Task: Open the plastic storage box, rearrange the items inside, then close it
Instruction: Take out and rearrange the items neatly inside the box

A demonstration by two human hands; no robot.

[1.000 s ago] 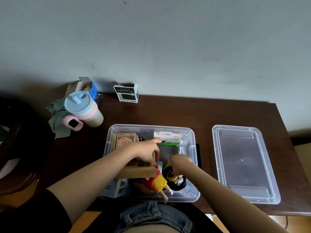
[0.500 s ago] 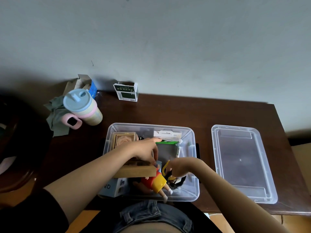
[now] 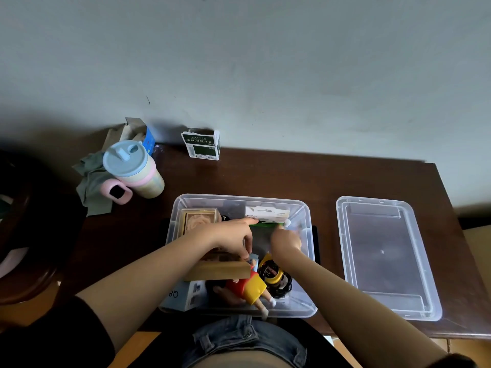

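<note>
Since half a second ago the right hand (image 3: 285, 239) has lifted off the yellow tape measure (image 3: 271, 270) and moved toward the far side of the box (image 3: 305, 261), where it now sits by the green packet (image 3: 265, 224) and the marker's white cap (image 3: 287, 222). Its fingers look curled, perhaps pinching the marker, though I cannot tell for sure from this blurred view. The left hand (image 3: 231, 239) stays inside the box, fingers bent down onto the wooden block (image 3: 220, 269), thumb tip beside the green packet. The clear box stands open on the dark surface (image 3: 265, 176), with a doll in red and yellow (image 3: 249, 288) near its front wall, a wooden frame (image 3: 198, 219) at back left and a white carton (image 3: 267, 213) along the back. The lid (image 3: 382, 256) lies flat to the right, apart from the box. A cup with a blue lid (image 3: 130, 166) stands at far left.
</note>
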